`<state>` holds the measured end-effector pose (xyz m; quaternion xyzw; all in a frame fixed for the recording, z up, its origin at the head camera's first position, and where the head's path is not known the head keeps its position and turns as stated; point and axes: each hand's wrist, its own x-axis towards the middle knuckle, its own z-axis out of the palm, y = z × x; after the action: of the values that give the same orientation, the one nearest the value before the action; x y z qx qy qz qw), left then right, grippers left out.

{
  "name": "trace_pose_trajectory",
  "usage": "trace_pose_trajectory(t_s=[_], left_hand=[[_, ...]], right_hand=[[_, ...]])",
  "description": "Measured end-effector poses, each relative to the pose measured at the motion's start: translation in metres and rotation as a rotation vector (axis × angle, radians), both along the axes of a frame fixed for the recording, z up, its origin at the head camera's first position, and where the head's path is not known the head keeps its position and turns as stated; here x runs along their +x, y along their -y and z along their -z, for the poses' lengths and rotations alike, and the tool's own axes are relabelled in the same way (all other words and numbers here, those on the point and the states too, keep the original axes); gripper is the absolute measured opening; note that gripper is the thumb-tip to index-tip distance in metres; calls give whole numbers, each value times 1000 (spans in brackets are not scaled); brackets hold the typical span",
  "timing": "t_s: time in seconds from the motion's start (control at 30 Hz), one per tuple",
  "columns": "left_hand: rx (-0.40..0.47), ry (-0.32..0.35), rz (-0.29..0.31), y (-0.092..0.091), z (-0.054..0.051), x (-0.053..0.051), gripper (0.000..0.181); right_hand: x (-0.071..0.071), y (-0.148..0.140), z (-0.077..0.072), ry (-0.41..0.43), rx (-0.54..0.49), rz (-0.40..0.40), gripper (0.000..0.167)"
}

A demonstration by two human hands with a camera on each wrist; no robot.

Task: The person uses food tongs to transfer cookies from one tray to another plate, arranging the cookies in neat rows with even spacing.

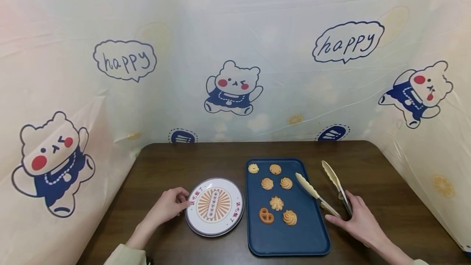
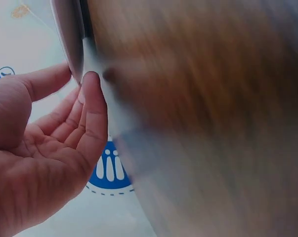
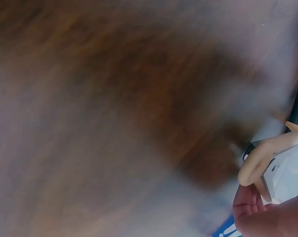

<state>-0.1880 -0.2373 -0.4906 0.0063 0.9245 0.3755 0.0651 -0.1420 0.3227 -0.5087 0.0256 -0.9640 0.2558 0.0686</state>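
Observation:
My left hand pinches the left rim of a round white plate with a sunburst print. In the left wrist view, the thumb is on one face and the fingers on the other. Another rim shows beneath this plate. With my right hand I hold metal tongs with cream-coloured tips between thumb and fingers. The tongs' arms are spread apart, one over the right edge of the blue tray, the other beyond it. Nothing is between the tips. Motion blurs much of the right wrist view.
On the tray lie several swirl cookies, a pretzel and a round cookie at the back. Tray and plate stand side by side on a dark wooden table. A printed curtain hangs behind the table and at both sides.

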Motion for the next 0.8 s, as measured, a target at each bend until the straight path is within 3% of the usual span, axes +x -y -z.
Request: trace_pose_trajectory(t_s=[0.17, 0.43, 0.8], left_hand=[[63, 30, -28, -1, 2, 1, 24], [47, 35, -32, 0, 1, 0, 24], [17, 42, -22, 2, 1, -1, 26]], right_hand=[[-3, 4, -1, 24, -14, 6, 110], [-6, 5, 0, 34, -100, 17, 98], [-10, 5, 4, -99, -69, 21, 84]])
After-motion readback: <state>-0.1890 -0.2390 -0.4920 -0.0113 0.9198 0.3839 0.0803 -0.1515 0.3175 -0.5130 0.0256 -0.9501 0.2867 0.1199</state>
